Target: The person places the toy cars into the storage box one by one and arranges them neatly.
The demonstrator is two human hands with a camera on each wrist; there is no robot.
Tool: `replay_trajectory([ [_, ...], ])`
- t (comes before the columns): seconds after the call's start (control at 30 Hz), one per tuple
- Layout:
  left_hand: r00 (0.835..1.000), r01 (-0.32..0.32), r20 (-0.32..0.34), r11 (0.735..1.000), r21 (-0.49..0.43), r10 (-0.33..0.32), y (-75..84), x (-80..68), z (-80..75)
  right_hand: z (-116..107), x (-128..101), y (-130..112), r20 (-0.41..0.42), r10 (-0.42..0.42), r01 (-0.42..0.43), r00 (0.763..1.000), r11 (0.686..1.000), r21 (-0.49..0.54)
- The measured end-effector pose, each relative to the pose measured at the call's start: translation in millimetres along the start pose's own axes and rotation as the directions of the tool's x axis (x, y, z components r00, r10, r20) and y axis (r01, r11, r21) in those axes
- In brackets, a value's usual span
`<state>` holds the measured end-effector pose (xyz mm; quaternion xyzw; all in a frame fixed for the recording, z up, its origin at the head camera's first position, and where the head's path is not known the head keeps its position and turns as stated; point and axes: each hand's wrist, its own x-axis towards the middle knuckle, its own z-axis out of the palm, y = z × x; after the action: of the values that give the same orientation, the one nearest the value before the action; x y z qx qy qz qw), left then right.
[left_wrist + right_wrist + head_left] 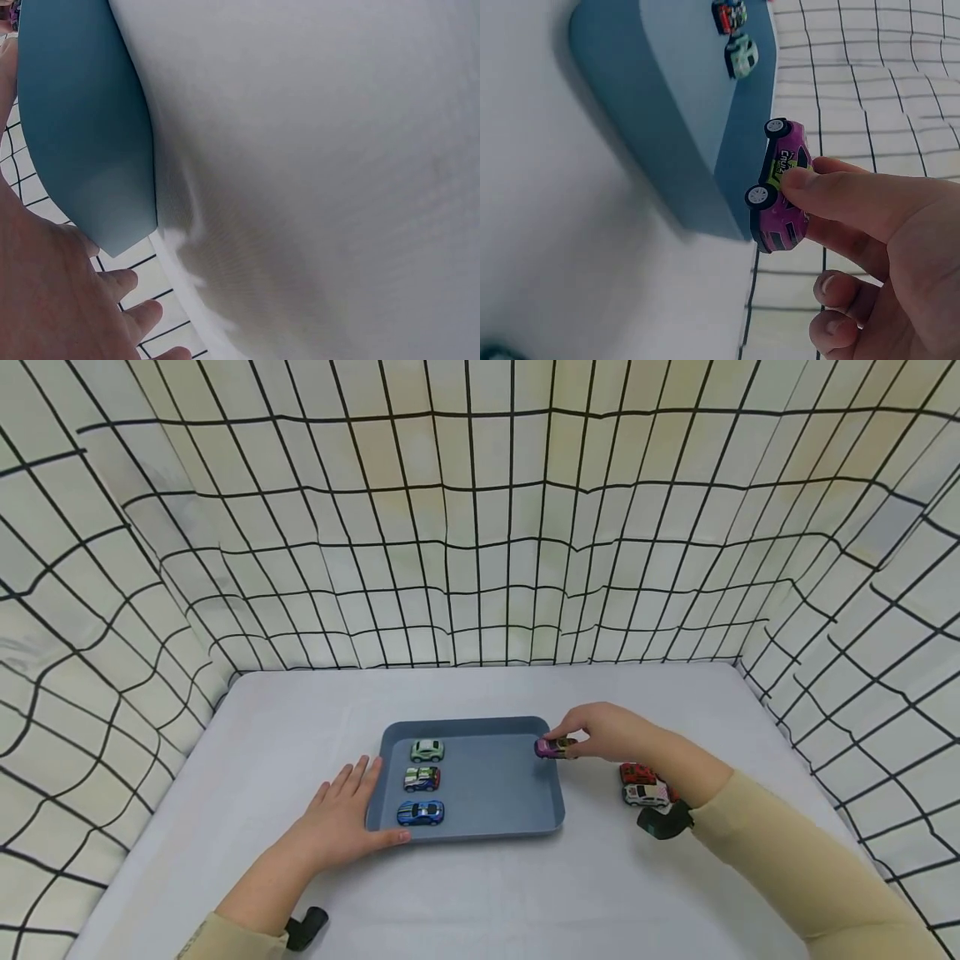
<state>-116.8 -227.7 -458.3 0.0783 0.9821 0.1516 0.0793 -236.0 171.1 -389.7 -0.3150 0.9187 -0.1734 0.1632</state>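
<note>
A purple toy car [784, 184] with yellow-green markings is pinched between thumb and fingers of my right hand [611, 733], held at the right rim of a blue-grey tray [495, 785]. My left hand [337, 814] rests against the tray's left edge, fingers spread and thumb along the front rim. Inside the tray, on its left side, stand a pale green toy car [427, 750], a white, green and blue one [422, 778] and a blue one [420, 812], in a column. In the left wrist view, the left hand's fingers reach past the tray's outer wall.
Beneath the right forearm, a red toy car [636, 773] and a white toy car [647, 793] sit on the white tabletop [480, 893]; another red bit beside them is mostly hidden. White cloth with a black grid [480, 527] surrounds the table at the back and sides.
</note>
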Motion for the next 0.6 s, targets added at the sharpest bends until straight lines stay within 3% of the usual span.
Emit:
replay_trajectory([
  [0.17, 1.0, 0.004, -0.003, 1.0, 0.022, -0.004, -1.9, 2.5, 3.9, 7.6, 9.5, -18.9, 0.013, -0.058, 0.058, 0.998, 0.998, -0.003],
  [0.6, 0.999, 0.019, 0.046, 0.999, 0.051, -0.021, 9.8, -1.2, -8.8, 33.6, 35.3, -63.4, 0.066, -0.138, 0.144, 0.988, 0.983, -0.111],
])
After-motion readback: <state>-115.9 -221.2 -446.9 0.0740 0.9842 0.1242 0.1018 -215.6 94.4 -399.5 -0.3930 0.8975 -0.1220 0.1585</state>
